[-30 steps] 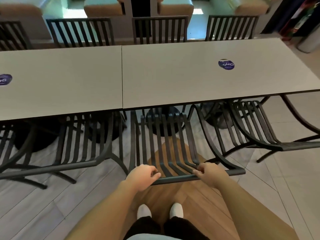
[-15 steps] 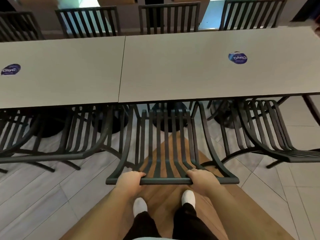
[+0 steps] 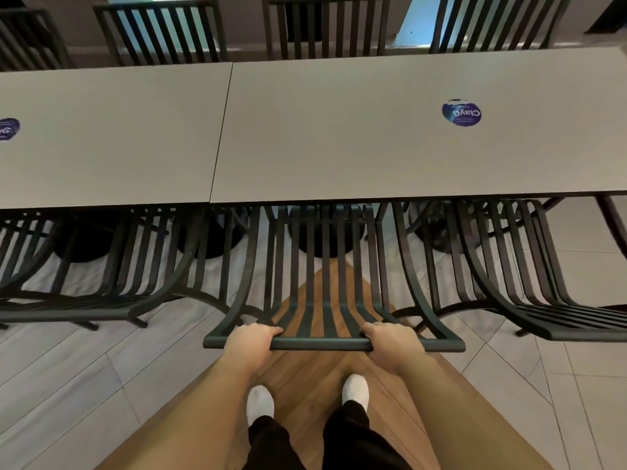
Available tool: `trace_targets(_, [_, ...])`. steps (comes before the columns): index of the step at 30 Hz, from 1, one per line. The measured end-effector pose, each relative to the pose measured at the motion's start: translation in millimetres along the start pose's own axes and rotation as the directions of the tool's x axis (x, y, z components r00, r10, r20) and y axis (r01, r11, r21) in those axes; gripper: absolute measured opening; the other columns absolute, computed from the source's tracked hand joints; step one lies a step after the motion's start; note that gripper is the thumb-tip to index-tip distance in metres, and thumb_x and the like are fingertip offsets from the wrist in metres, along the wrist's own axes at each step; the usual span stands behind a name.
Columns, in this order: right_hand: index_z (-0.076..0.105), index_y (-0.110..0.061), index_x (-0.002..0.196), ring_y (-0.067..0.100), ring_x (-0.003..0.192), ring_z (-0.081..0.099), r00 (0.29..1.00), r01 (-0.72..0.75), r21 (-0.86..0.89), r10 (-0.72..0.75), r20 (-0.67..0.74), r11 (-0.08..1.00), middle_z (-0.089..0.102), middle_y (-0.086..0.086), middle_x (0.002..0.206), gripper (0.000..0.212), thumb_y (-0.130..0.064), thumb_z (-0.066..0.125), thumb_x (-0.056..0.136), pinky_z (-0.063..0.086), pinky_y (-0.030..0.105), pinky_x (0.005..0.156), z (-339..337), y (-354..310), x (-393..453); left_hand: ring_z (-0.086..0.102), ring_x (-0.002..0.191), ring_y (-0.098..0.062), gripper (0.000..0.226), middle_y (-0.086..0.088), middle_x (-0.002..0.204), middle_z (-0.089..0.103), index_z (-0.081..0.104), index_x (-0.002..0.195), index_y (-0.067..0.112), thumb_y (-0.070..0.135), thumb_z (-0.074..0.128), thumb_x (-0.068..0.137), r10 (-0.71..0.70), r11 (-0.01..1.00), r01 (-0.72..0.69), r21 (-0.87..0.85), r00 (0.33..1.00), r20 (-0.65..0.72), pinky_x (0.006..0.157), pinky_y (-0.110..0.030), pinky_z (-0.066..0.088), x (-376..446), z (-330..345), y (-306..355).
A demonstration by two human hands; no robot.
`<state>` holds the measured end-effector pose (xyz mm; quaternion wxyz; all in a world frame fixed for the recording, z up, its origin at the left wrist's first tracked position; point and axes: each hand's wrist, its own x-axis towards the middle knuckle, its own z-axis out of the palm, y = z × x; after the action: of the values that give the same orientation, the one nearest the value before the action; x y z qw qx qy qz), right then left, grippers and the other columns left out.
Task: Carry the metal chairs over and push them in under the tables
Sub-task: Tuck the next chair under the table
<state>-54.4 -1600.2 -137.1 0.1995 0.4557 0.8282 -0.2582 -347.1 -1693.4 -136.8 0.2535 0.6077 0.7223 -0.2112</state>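
A dark slatted metal chair [image 3: 325, 266] stands in front of me, its seat front hidden under the near edge of the grey right-hand table [image 3: 390, 147]. My left hand [image 3: 249, 342] grips the chair's top back rail left of centre. My right hand [image 3: 393, 340] grips the same rail right of centre. A second grey table [image 3: 108, 137] butts against the first on the left.
Matching chairs flank mine: one at the left [image 3: 112, 293] and one at the right [image 3: 529, 293], both tucked under the tables. Several more chairs [image 3: 325, 28] line the far side. Round black table bases [image 3: 84, 242] stand beneath. My white shoes [image 3: 259, 403] are on a wood floor strip.
The chair has straightened and slid further under the table edge. Both hands stayed on the back rail, and I have stepped closer to the table.
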Motion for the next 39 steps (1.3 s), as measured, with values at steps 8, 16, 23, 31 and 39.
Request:
trace_targets(8, [0.057,-0.036,0.122,0.018,0.099,0.065,0.999,-0.025,-0.024,0.025,0.023,0.999,0.067,-0.009,0.109,0.024,-0.032,0.053,0.099,0.055,0.040,0.086,-28.0,24.8,19.8,0.066,0.111,-0.023,0.059,-0.001,0.130,0.066,0.043,0.153,0.043,0.014,0.051,0.102,0.007,1.000,-0.007,-0.022,1.000,-0.016,0.097,-0.040,0.055,27.3,-21.3,18.7])
trace_targets(16, [0.056,-0.038,0.127,0.019,0.100,0.065,0.999,-0.022,-0.049,0.023,0.025,0.999,0.068,-0.009,0.112,0.030,-0.028,0.052,0.098,0.055,0.039,0.085,-42.6,35.8,30.2,0.066,0.112,-0.023,0.058,-0.002,0.130,0.066,0.042,0.154,0.041,0.015,0.052,0.103,0.014,1.000,-0.014,-0.010,1.000,-0.012,0.098,-0.040,0.055,39.8,-33.9,27.6])
trace_targets(23, [0.057,-0.037,0.123,0.017,0.098,0.065,1.000,-0.014,-0.033,0.014,0.006,0.999,0.068,-0.010,0.110,0.027,-0.029,0.054,0.098,0.053,0.035,0.083,-40.3,35.2,31.1,0.066,0.112,-0.020,0.060,0.001,0.131,0.066,0.041,0.154,0.041,0.013,0.051,0.102,0.024,1.000,-0.024,-0.010,1.000,-0.008,0.098,-0.039,0.056,38.1,-36.6,26.2])
trace_targets(31, [0.056,-0.036,0.129,0.020,0.101,0.066,0.999,-0.025,-0.056,0.026,0.020,0.998,0.069,-0.007,0.112,0.032,-0.026,0.053,0.099,0.055,0.039,0.086,-38.0,33.8,34.1,0.066,0.110,-0.016,0.059,0.005,0.130,0.066,0.043,0.152,0.042,0.017,0.055,0.101,0.021,0.999,-0.021,-0.030,1.000,-0.002,0.098,-0.038,0.056,41.4,-34.8,24.3])
trace_targets(39, [0.058,-0.036,0.130,0.018,0.109,0.063,0.995,-0.098,0.044,0.097,0.020,0.994,0.068,-0.007,0.116,0.032,-0.036,0.062,0.099,0.049,0.041,0.099,-37.8,25.5,28.0,0.062,0.107,-0.016,0.055,0.005,0.133,0.052,0.046,0.151,0.039,0.028,0.062,0.099,0.069,0.992,-0.066,-0.104,0.997,0.025,0.095,-0.037,0.056,42.9,-34.3,22.2])
